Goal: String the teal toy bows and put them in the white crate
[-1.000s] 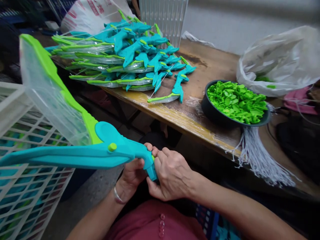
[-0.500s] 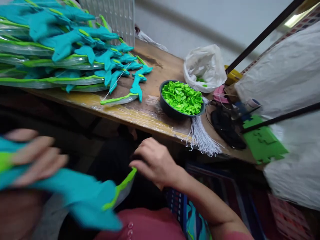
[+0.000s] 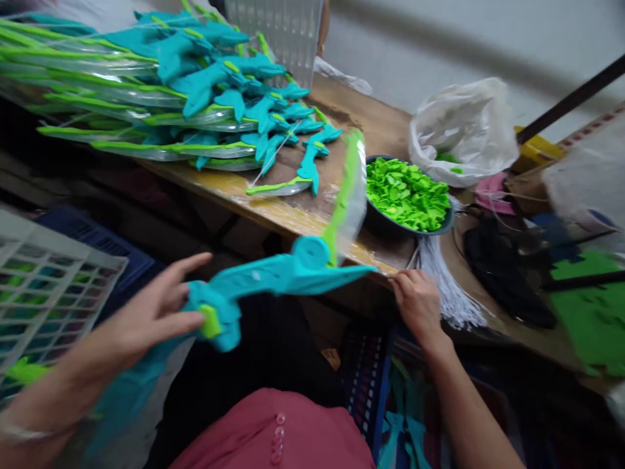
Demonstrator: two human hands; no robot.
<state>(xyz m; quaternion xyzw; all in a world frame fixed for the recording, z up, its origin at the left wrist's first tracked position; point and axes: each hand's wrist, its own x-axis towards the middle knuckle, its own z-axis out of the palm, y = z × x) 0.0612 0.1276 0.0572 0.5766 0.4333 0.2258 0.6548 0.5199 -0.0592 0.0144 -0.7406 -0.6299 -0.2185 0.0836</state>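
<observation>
one teal toy bow held up before the counter

left hand (image 3: 156, 312) grips the toy bow (image 3: 273, 273) by its grip, fingers spread; right hand (image 3: 417, 303) pinches white strings (image 3: 449, 293) at the counter (image 3: 385, 127) edge. a white crate (image 3: 43, 286) sits left; beyond, one bowl (image 3: 390, 225) of green pieces (image 3: 407, 195), one piled heap of bows (image 3: 195, 98), one plastic bag (image 3: 461, 127).

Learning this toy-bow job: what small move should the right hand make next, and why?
Probably pinch one strand from the white string bundle: the right hand already rests at its top by the table edge, while the left hand grips a teal toy bow.
</observation>
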